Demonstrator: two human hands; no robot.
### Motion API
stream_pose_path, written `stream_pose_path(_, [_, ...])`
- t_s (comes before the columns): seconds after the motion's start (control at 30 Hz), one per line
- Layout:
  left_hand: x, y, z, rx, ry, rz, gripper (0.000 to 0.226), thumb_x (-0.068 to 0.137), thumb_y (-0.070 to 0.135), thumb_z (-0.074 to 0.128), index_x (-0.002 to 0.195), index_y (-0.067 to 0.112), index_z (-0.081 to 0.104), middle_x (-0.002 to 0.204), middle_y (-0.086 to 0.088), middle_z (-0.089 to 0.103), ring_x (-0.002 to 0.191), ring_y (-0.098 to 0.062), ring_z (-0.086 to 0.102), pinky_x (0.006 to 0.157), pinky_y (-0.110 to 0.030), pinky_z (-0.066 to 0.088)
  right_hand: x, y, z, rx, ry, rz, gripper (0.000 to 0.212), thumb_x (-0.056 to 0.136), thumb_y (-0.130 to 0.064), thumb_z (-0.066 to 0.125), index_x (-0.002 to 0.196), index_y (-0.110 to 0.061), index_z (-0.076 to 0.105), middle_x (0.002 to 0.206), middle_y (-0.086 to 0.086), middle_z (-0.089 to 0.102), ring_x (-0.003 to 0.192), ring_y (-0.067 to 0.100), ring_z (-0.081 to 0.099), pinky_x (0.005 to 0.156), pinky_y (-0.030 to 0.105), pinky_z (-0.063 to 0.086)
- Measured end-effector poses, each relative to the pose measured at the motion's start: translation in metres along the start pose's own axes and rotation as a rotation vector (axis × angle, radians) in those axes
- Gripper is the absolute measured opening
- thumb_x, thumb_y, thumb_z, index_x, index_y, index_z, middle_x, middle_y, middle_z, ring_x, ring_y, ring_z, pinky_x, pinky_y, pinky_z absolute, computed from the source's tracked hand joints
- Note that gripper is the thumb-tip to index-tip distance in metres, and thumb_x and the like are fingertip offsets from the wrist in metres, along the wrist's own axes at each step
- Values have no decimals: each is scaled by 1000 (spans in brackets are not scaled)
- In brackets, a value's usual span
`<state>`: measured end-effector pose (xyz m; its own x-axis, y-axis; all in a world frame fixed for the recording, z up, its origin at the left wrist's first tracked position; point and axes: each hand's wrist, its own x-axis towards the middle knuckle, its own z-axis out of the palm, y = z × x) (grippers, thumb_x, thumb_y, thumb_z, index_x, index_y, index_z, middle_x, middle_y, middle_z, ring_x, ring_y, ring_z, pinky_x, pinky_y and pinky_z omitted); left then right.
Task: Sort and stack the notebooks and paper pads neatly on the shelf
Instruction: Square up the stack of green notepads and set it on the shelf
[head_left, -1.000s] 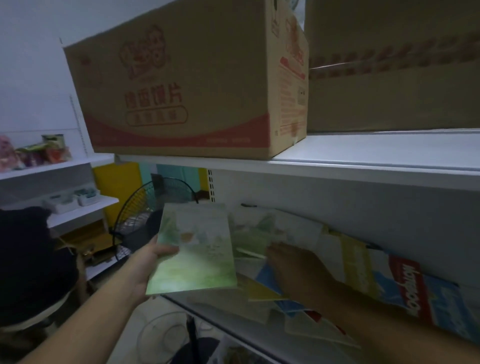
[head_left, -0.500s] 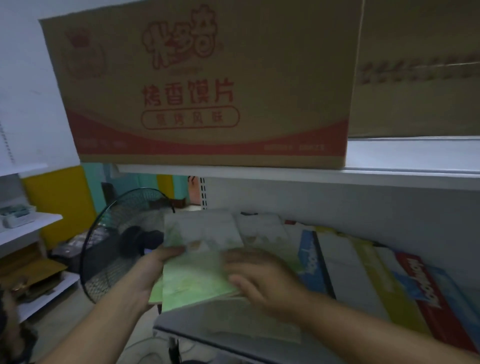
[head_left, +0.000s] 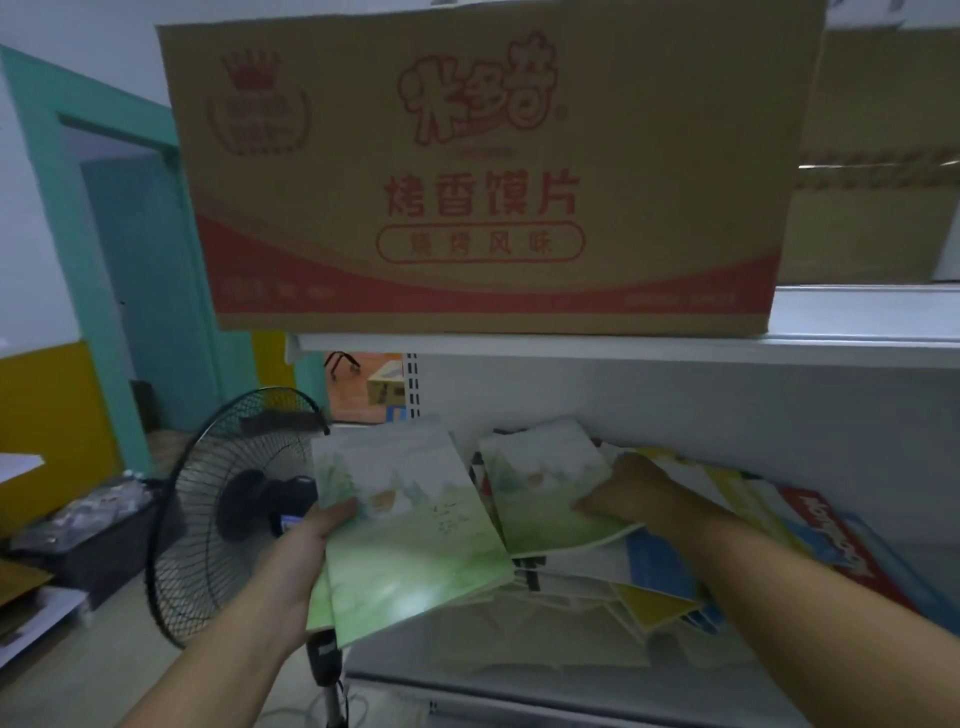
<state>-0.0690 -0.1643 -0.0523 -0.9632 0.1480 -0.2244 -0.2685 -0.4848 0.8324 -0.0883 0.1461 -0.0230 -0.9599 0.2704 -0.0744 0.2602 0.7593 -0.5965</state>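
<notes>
My left hand grips a small stack of green landscape-cover notebooks by its left edge, holding it over the front left end of the white shelf. My right hand pinches the right edge of another green notebook, lifted slightly off the loose pile. Under it lie mixed pads and notebooks in white, blue and yellow. Further right more notebooks lean in a row, among them a red and blue one.
A big cardboard carton with red print sits on the upper shelf right above my hands. A black standing fan is close to the shelf's left end. A dark crate and a teal door frame are at left.
The view has swung left and closer. My right hand moved off the stack in my left hand, went right and took hold of a second green notebook on the pile.
</notes>
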Motion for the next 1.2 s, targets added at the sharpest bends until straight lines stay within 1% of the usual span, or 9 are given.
stream_pose_path(0.2, [1,3,-7,14,-8,16,33,88,19,54,120,12,59,102,-22,70,85,-40,68,83,-52,51,-14,-2,-12,554,75,-85,31,96,-7,48,127,-11,48,125,5,52,105,26,55,89,32,44])
stream_pose_path(0.3, [8,10,3,69,-76,62,28,91,14,52,118,12,60,103,-22,70,87,-42,68,83,-53,52,-25,20,-22,1015,68,-8,28,95,-8,51,121,-12,58,122,10,62,102,28,60,87,39,48])
stream_pose_path(0.4, [16,6,28,120,-148,95,23,89,8,54,110,12,62,95,-19,73,80,-37,71,68,-46,57,-44,33,-24,1224,-5,27,24,95,-10,49,114,-18,62,109,5,69,103,28,62,78,38,54])
stream_pose_path(0.57, [16,-37,101,197,-262,69,27,89,14,58,116,13,61,109,-19,69,101,-39,65,95,-56,46,-82,44,-19,1025,18,19,22,93,-3,51,109,-12,61,101,10,71,93,29,67,83,41,54])
stream_pose_path(0.7, [2,-86,168,310,-312,112,38,85,44,60,113,19,66,117,-7,68,105,-24,64,100,-43,45,-114,88,-38,1024,68,82,19,92,2,49,99,-12,60,95,11,71,83,28,68,73,35,55])
stream_pose_path(0.83, [-29,-140,255,343,-389,-2,36,95,42,44,110,14,61,94,-3,67,81,-18,61,67,-26,49,-151,163,-81,942,188,135,27,95,-7,50,121,-9,56,111,10,68,100,29,66,91,43,52])
stream_pose_path(0.97, [-78,-210,345,341,-489,-145,34,96,38,46,88,10,63,50,3,64,46,-16,62,35,-16,43,-208,249,-137,899,286,172,28,94,0,46,116,-12,59,106,9,70,95,26,68,77,34,54])
stream_pose_path(1.07, [-103,-268,405,330,-526,-202,45,91,48,47,89,8,67,46,-1,66,40,-12,63,35,-16,44,-250,310,-169,910,349,184,29,93,1,45,110,-17,60,100,3,72,88,21,70,65,26,53])
stream_pose_path(1.2, [-139,-336,473,355,-603,-338,63,91,58,40,90,2,69,65,-14,72,51,-25,68,42,-24,52,-299,381,-206,971,424,261,27,92,2,47,107,-16,59,102,6,71,85,22,69,60,25,51])
